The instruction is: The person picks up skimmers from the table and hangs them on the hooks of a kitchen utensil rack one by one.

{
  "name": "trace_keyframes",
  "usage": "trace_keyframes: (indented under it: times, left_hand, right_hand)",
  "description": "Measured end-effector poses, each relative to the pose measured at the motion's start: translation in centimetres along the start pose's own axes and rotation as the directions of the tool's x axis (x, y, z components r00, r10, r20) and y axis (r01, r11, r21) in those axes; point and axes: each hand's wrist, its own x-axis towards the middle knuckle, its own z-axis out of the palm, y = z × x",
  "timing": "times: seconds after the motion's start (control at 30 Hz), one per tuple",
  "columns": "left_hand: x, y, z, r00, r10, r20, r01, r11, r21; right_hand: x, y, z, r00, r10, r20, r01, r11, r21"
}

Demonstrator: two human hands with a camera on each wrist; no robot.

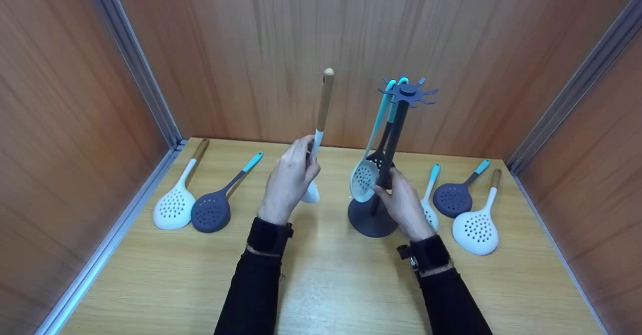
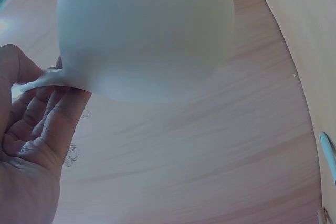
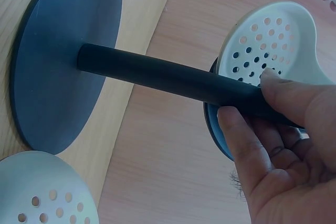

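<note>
My left hand point(image 1: 293, 172) pinches a white ladle point(image 1: 325, 99) by its shaft, with the wooden handle pointing up. In the left wrist view, its smooth round bowl point(image 2: 147, 35) looms close to the camera. My right hand point(image 1: 401, 202) grips the dark post of a utensil stand point(image 1: 398, 134), fingers and thumb around it in the right wrist view. From the stand's hooked top hang a white slotted spoon point(image 1: 363, 180) with a turquoise handle and, partly hidden behind it, a dark perforated utensil point(image 1: 375, 158), also turquoise-handled. The round base is on the table.
Left on the table point(image 1: 321, 275) lie a white slotted turner point(image 1: 173, 207) and a dark skimmer point(image 1: 210, 212). On the right are a white perforated utensil point(image 1: 429, 213), another dark skimmer point(image 1: 453, 199) and a white skimmer point(image 1: 476, 232). Wooden panels point(image 1: 281, 49) enclose the back and sides.
</note>
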Motion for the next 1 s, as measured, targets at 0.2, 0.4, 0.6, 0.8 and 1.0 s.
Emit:
trace_keyframes:
  times: [0.2, 0.4, 0.6, 0.8, 1.0]
  left_hand:
    - [-0.1, 0.6, 0.1, 1.000, 0.006, 0.011, -0.006, 1.000, 0.010]
    - [-0.1, 1.1, 0.3, 0.999, 0.014, 0.032, -0.015, 1.000, 0.025]
    - [-0.1, 1.5, 0.5, 0.998, 0.051, 0.032, -0.052, 0.998, 0.041]
    - [-0.1, 2.0, 0.6, 0.996, 0.085, 0.023, -0.086, 0.996, 0.038]
    - [-0.1, 2.3, 0.7, 0.994, 0.106, 0.030, -0.107, 0.994, 0.036]
  right_hand:
    - [0.0, -0.1, 0.0, 1.000, 0.011, 0.008, -0.011, 1.000, 0.010]
    - [0.1, 0.0, 0.0, 0.999, 0.030, 0.013, -0.031, 0.999, 0.025]
    - [0.2, -0.1, 0.0, 0.999, 0.041, 0.011, -0.041, 0.999, 0.029]
    - [0.2, -0.1, 0.0, 0.998, 0.055, 0.014, -0.055, 0.998, 0.016]
    - [0.2, -0.1, 0.0, 0.998, 0.056, 0.013, -0.056, 0.998, -0.005]
